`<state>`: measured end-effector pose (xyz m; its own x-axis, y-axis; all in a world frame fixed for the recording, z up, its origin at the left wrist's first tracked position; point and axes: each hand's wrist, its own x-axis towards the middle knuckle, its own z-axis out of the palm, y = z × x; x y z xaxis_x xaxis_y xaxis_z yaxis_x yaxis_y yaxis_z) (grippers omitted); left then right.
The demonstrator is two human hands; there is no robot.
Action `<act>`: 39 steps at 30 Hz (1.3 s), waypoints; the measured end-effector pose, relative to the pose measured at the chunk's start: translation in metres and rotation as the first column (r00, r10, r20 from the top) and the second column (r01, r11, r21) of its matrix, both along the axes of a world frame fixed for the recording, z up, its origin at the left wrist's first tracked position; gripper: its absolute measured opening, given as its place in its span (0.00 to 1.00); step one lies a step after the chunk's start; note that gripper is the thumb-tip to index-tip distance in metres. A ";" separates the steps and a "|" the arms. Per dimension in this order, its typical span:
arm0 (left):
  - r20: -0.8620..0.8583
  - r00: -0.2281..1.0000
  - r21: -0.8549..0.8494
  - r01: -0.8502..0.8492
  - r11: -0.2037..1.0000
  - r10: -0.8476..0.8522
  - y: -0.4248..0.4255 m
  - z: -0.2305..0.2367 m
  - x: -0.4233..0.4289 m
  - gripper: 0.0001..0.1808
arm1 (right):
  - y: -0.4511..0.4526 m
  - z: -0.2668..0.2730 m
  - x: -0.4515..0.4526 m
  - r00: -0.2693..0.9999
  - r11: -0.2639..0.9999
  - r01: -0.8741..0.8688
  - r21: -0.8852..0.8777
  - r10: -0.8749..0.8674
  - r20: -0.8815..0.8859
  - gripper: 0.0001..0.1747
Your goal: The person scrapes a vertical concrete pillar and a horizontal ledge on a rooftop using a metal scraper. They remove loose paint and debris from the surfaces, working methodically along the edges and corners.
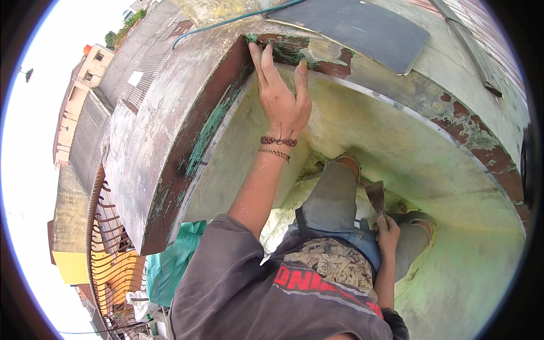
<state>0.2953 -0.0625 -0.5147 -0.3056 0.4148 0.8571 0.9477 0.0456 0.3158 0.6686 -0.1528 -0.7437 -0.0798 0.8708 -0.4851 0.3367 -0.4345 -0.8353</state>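
Observation:
My left hand (pixel 284 100) reaches up to the inner corner of a concrete ledge, fingers apart, and holds nothing. Its fingertips rest at or very near the ledge's painted edge band (pixel 212 127), where brown paint is worn to green in streaks. Along the adjoining band, flaking brown and green paint (pixel 289 49) gives way to bare grey patches. Low by my thigh, my right hand (pixel 387 233) grips a putty knife (pixel 375 196) by its handle, the blade pointing up and away from the wall band. Much of that handle is hidden in the fingers.
A dark flat panel (pixel 357 32) lies on the ledge top, beside a teal hose (pixel 238 19) and a long bar (pixel 467 51). Curved yellow-green walls (pixel 425 140) surround my legs. To the left are a curved metal railing (pixel 95 204), a teal sack (pixel 176 255) and rooftops (pixel 140 55) beyond.

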 end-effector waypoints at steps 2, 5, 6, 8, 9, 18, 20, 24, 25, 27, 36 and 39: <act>0.051 0.999 -0.051 -0.015 0.999 0.018 0.005 0.004 -0.012 0.47 | 0.001 -0.007 0.009 0.998 1.000 0.015 -0.011 -0.015 -0.056 0.17; 0.362 0.917 -0.320 -0.044 0.946 0.165 -0.002 0.005 0.010 0.43 | 0.003 -0.019 0.019 0.994 0.998 0.049 -0.035 -0.052 -0.092 0.17; 0.484 0.840 -0.427 -0.019 0.904 0.246 -0.005 0.002 0.018 0.43 | 0.006 -0.018 0.021 0.990 0.995 0.083 -0.052 -0.089 -0.111 0.18; 0.511 0.795 -0.538 -0.001 0.843 0.327 -0.018 -0.015 0.024 0.41 | 0.008 -0.013 0.018 0.977 0.987 0.130 -0.099 -0.144 -0.154 0.19; 0.444 0.841 -0.547 -0.021 0.837 0.311 -0.029 -0.041 0.017 0.39 | 0.008 -0.014 0.019 0.977 0.986 0.120 -0.117 -0.138 -0.164 0.19; 0.354 0.930 0.286 -0.006 0.958 -0.100 0.063 0.014 0.018 0.36 | 0.011 -0.020 0.018 0.983 0.980 0.075 -0.185 -0.104 -0.150 0.18; 0.422 0.903 0.335 -0.076 0.939 -0.078 0.070 0.011 0.038 0.38 | 0.011 -0.019 0.015 0.984 0.977 0.067 -0.204 -0.099 -0.151 0.18; 0.351 0.909 0.291 0.120 0.949 -0.223 0.069 -0.029 0.130 0.42 | 0.017 -0.032 0.015 0.990 0.977 0.053 -0.206 -0.079 -0.118 0.20; 0.297 0.909 0.161 0.255 0.954 -0.293 0.058 -0.048 0.155 0.44 | 0.019 -0.030 0.013 0.991 0.974 0.050 -0.221 -0.076 -0.114 0.20; 0.018 0.922 -0.221 0.381 0.898 -0.387 0.021 -0.069 0.187 0.47 | 0.018 -0.022 0.007 0.992 0.969 0.029 -0.246 -0.057 -0.108 0.20; 0.344 0.890 0.043 0.303 0.952 -0.299 0.035 -0.044 0.124 0.52 | 0.009 -0.011 -0.001 0.991 0.974 -0.057 -0.221 0.029 -0.127 0.21; 0.181 0.931 -0.146 0.346 0.927 -0.318 0.012 -0.061 0.136 0.49 | 0.007 -0.007 -0.003 0.994 0.975 -0.070 -0.210 0.050 -0.097 0.20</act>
<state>0.4309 -0.0506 -0.5754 -0.2445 0.6519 0.7178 0.8596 -0.1969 0.4716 0.6652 -0.1461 -0.7506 -0.1808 0.7404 -0.6474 0.2946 -0.5873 -0.7538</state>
